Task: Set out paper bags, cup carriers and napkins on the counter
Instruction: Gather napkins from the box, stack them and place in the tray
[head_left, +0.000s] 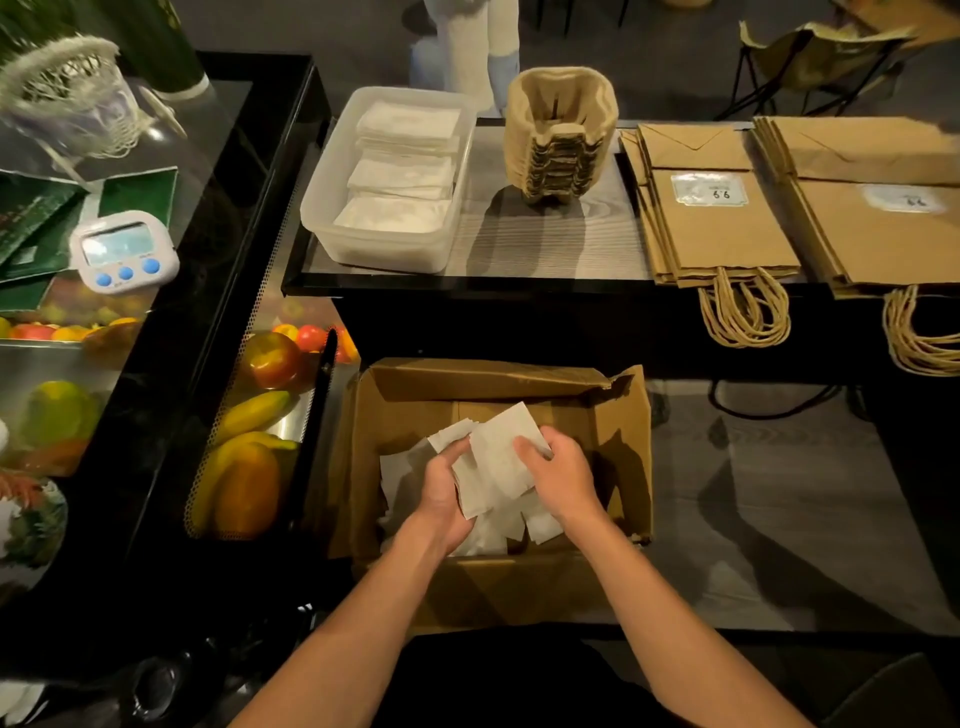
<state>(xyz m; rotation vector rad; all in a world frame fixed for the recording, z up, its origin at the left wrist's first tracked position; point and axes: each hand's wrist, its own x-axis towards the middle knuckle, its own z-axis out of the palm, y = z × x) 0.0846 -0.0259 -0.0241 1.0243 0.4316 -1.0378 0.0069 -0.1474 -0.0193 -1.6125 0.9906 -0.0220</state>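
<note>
Matt brown paper bags (722, 218), rough moulded-pulp cup carriers (561, 140), translucent plastic tub (332, 208), creased cardboard box (623, 447), soft white paper napkins (498, 462)

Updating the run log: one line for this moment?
left hand: holds napkins | right hand: holds same napkins | place: over cardboard box | counter: plastic tub, cup carriers, paper bags

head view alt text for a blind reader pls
The left hand and right hand hold loose white napkins in an open cardboard box below a counter. On the counter stand a clear tub of stacked napkins, a stack of cup carriers and two piles of flat brown paper bags, handles overhanging.
</note>
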